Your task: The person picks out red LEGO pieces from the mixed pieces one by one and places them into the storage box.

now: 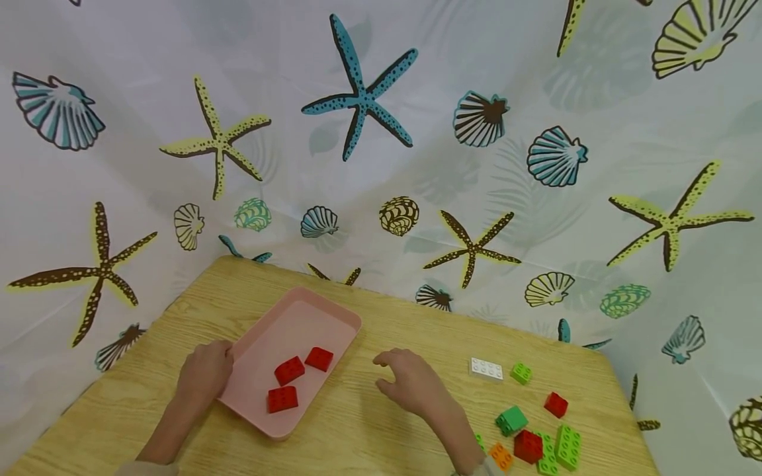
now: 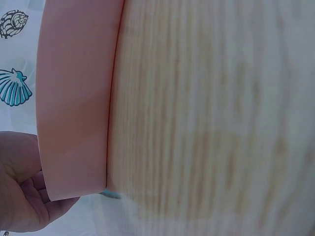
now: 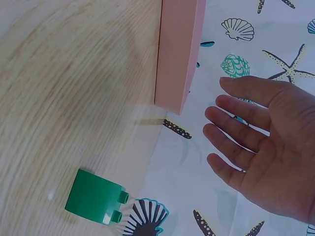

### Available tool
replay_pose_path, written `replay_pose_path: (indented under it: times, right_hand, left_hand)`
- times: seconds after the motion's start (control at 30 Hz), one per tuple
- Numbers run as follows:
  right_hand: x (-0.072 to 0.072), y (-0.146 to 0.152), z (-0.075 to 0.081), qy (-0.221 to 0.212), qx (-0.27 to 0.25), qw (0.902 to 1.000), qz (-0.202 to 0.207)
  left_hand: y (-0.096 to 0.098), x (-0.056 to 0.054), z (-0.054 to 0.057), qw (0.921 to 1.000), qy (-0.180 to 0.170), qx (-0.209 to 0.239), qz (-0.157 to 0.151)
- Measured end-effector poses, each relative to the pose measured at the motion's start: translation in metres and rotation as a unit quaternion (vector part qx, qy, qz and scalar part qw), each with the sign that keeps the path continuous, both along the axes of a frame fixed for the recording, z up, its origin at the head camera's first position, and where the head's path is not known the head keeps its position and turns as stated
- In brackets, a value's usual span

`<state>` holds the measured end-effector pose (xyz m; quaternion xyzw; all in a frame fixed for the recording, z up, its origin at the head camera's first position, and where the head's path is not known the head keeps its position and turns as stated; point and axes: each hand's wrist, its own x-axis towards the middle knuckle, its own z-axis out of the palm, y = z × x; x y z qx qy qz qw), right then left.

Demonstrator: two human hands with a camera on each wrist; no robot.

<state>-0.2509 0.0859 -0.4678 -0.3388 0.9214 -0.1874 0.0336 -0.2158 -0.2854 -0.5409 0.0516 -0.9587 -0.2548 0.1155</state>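
A shallow pink tray [image 1: 262,357] lies on the wooden table, with three red toy bricks [image 1: 282,398] inside its near half. My left hand [image 1: 205,371] grips the tray's left rim; in the left wrist view the outer wall [image 2: 78,98] hides part of the fingers. To the right of the tray, my right hand [image 1: 411,383] hovers with nothing in it. Its fingers [image 3: 236,129] are spread and slightly bent in the right wrist view. A dark green brick [image 1: 512,420] lies on the table to that hand's right.
Loose bricks lie at the table's right: a white one [image 1: 486,369], a small lime one [image 1: 521,373], red ones [image 1: 556,404], an orange one [image 1: 501,456] and a long lime one [image 1: 568,447]. A curtain [image 1: 417,185] printed with shells and starfish hangs behind the table [image 1: 381,317].
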Motion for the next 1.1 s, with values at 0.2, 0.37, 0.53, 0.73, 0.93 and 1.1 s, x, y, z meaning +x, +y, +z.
replay_pose_path:
  times: [0.2, 0.37, 0.53, 0.73, 0.93, 1.1]
  right_hand:
    - [0.003, 0.008, 0.006, -0.021, 0.003, 0.9997, -0.008]
    - [0.004, 0.017, 0.005, -0.043, -0.001, 0.9990, -0.011]
    - [0.006, 0.029, 0.003, -0.063, -0.004, 0.9979, -0.017]
    - [0.009, 0.044, 0.007, -0.066, -0.017, 0.9973, -0.029]
    - [0.009, 0.057, 0.010, -0.092, -0.020, 0.9942, -0.052]
    - [0.008, 0.065, 0.011, -0.110, -0.026, 0.9910, -0.071]
  left_hand:
    - [-0.001, 0.000, 0.000, 1.0000, 0.000, 0.001, 0.003]
    - [-0.001, 0.000, 0.001, 1.0000, -0.001, 0.002, 0.005]
    - [0.000, 0.001, 0.001, 1.0000, -0.004, 0.001, 0.005]
    - [0.001, 0.000, 0.000, 1.0000, -0.004, 0.001, 0.002]
    - [0.000, -0.001, -0.001, 1.0000, -0.001, 0.000, 0.004]
    - [-0.001, -0.001, -0.002, 1.0000, 0.003, 0.002, 0.000]
